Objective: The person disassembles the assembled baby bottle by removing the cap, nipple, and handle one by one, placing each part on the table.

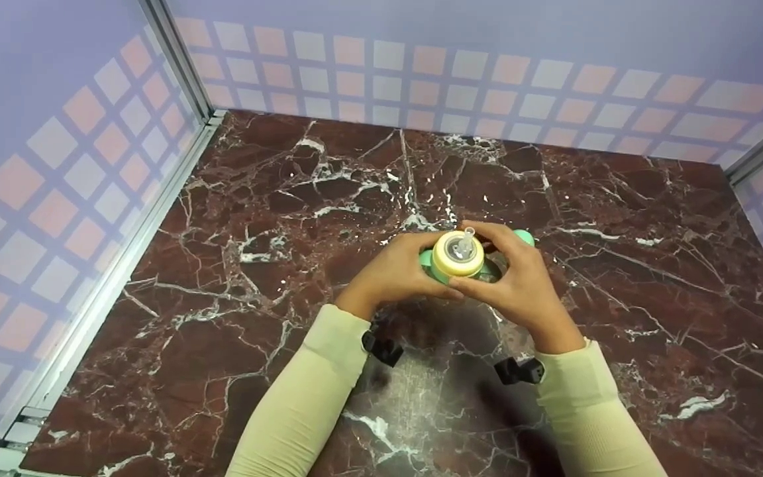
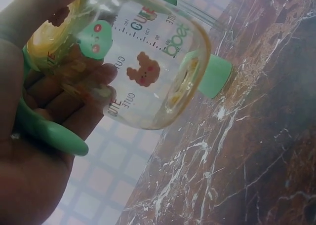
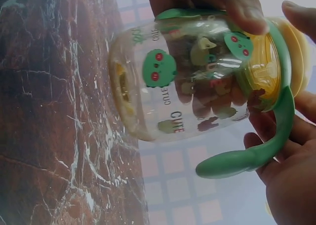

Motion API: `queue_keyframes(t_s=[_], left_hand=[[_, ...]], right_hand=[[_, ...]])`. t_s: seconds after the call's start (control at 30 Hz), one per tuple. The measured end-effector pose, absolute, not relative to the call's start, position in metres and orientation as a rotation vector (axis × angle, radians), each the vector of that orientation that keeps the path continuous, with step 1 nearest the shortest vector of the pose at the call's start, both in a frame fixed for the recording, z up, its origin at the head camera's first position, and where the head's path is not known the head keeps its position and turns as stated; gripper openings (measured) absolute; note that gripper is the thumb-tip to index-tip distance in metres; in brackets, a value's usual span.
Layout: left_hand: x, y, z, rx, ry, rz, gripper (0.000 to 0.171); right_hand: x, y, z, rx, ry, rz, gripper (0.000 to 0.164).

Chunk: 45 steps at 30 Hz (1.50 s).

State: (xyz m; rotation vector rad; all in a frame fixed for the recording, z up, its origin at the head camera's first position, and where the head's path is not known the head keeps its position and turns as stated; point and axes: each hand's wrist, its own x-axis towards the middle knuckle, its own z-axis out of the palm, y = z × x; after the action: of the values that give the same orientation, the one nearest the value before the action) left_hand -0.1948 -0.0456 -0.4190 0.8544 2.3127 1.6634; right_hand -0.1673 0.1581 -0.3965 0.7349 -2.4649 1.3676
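Both hands hold a clear baby straw cup (image 1: 456, 266) with a yellow collar, green handles and printed cartoon faces. A short clear straw (image 1: 466, 242) pokes up from its top. My left hand (image 1: 396, 268) wraps the cup's left side; in the left wrist view its fingers curl behind the clear body, beside a green handle (image 2: 57, 135). Around the collar on the other side, my right hand (image 1: 517, 278) grips with thumb and fingers. The right wrist view shows another green handle (image 3: 237, 161) near its fingers. The cup's base is off the tabletop.
A small green piece, like a cap (image 2: 216, 76), is on the dark red marbled table (image 1: 222, 344) beyond the cup. Checkered panels (image 1: 368, 73) with metal edge rails (image 1: 116, 278) enclose the table at the back and sides.
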Motion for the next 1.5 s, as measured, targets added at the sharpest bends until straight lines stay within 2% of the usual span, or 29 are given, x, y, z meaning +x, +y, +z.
queue_keyframes(t_s=[0.1,0.4,0.63,1.0,1.33,1.5], left_hand=[[-0.197,-0.047,-0.418,0.866,2.303,1.678,0.077],[-0.202,-0.045,-0.416,0.89,2.332,1.662,0.069],[-0.205,-0.044,-0.413,0.895,2.378,1.628,0.069],[-0.21,-0.043,-0.409,0.899,2.397,1.598,0.071],[-0.208,-0.044,-0.412,0.89,2.414,1.589,0.072],[-0.205,-0.046,-0.413,0.859,2.422,1.596,0.073]], right_hand=[[-0.168,0.158,-0.397,0.709,-2.442,1.322,0.073],[-0.171,0.155,-0.394,0.638,-2.451,1.217,0.067],[-0.173,0.155,-0.389,0.606,-2.476,1.181,0.065],[-0.179,0.159,-0.386,0.668,-2.452,1.208,0.06],[-0.179,0.161,-0.391,0.722,-2.447,1.235,0.062],[-0.177,0.16,-0.392,0.707,-2.469,1.245,0.07]])
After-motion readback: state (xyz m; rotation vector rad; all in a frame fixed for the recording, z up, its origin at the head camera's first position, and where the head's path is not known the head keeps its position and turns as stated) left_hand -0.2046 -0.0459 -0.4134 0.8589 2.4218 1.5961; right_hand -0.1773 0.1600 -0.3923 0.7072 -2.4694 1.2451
